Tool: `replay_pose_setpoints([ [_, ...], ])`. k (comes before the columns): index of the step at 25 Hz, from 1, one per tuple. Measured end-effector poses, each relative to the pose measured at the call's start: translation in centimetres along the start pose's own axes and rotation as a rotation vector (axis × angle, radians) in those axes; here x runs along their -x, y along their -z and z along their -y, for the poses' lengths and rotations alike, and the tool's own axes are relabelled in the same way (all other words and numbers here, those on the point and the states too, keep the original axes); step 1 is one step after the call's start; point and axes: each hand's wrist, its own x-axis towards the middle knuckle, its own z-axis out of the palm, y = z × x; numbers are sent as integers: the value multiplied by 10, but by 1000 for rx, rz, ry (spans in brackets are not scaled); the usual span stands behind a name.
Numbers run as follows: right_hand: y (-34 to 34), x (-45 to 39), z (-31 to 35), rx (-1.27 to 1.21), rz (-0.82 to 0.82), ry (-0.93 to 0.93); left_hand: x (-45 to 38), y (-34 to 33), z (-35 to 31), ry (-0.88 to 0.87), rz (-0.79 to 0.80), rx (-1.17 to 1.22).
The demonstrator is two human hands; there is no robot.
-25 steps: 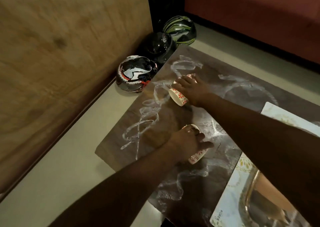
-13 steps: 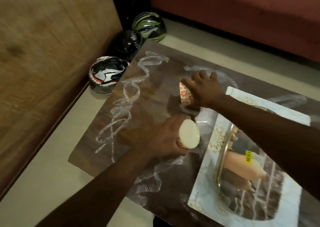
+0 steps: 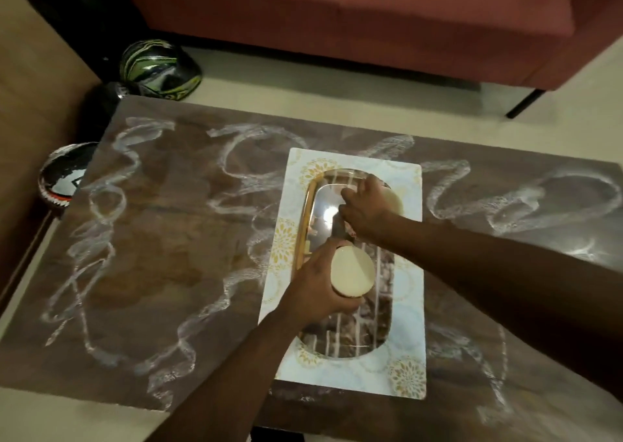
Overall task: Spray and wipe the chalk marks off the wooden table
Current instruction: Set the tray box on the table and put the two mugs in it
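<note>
The dark wooden table (image 3: 168, 256) carries broad white chalk marks (image 3: 111, 205) across its whole top. A pale patterned box with a clear window (image 3: 408, 340) lies in the middle of the table. My left hand (image 3: 317, 290) holds a paper cup (image 3: 352, 274) on its side over the box, its cream base facing me. My right hand (image 3: 365, 209) grips a second paper cup (image 3: 392, 199) over the far end of the box, mostly hidden by the fingers. No spray bottle or cloth is in view.
Two helmets, one green-streaked (image 3: 158, 67) and one black, white and red (image 3: 64, 175), sit on the floor past the table's left end. A red sofa (image 3: 337, 16) stands behind the table. A wooden panel (image 3: 30, 87) rises at the left.
Both hands have carried the cups from the chalked left part of the table to above the box in the middle. My view has swung right and now takes in the whole table.
</note>
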Motion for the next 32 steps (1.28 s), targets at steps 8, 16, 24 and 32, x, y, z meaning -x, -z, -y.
replay_pose_setpoints([
  [8, -4, -8, 22, -48, -111, 38, 2, -12, 2, 9, -9, -24],
  [16, -14, 51, 3, -977, -562, -101, 10, 4, 8, 102, -69, -116],
  [24, -33, 126, 38, -2374, -178, 42, 27, 8, -23, 508, -135, 1314],
  [32, -51, 128, 35, -2173, -284, -143, 29, -20, -11, 637, -190, 1120],
])
